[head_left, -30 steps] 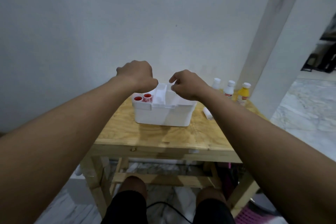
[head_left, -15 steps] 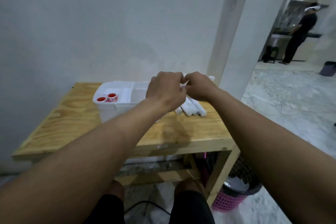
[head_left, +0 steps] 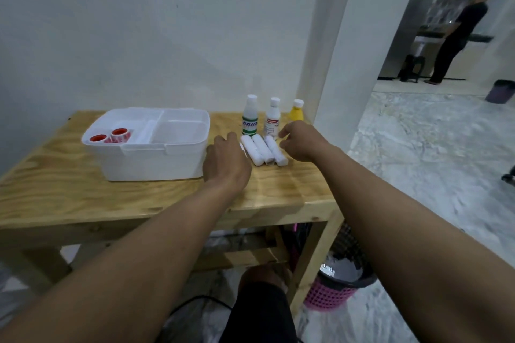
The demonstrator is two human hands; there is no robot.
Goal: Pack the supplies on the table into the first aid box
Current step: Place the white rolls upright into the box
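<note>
The white first aid box [head_left: 152, 166] stands open on the wooden table [head_left: 281, 189]. Two red-cored tape rolls [head_left: 110, 136] lie in its left compartment; its right compartment looks empty. Three white bandage rolls [head_left: 264, 151] lie side by side just right of the box. Behind them stand two white bottles [head_left: 250, 117] [head_left: 272, 118] and a yellow bottle [head_left: 296, 112]. My left hand [head_left: 227, 161] rests palm down between box and rolls, touching the edge of the leftmost roll. My right hand [head_left: 299, 142] hovers at the rolls' right side, fingers loosely curled and holding nothing.
A white wall runs behind the table, with a white pillar [head_left: 334, 50] at its right rear corner. A pink bin [head_left: 334, 287] sits on the floor by the table's right leg. Another person [head_left: 457, 33] stands far off at the right.
My hands were together above the rolls; they have now parted and dropped to either side of the rolls. The view has swung right since a second ago.
</note>
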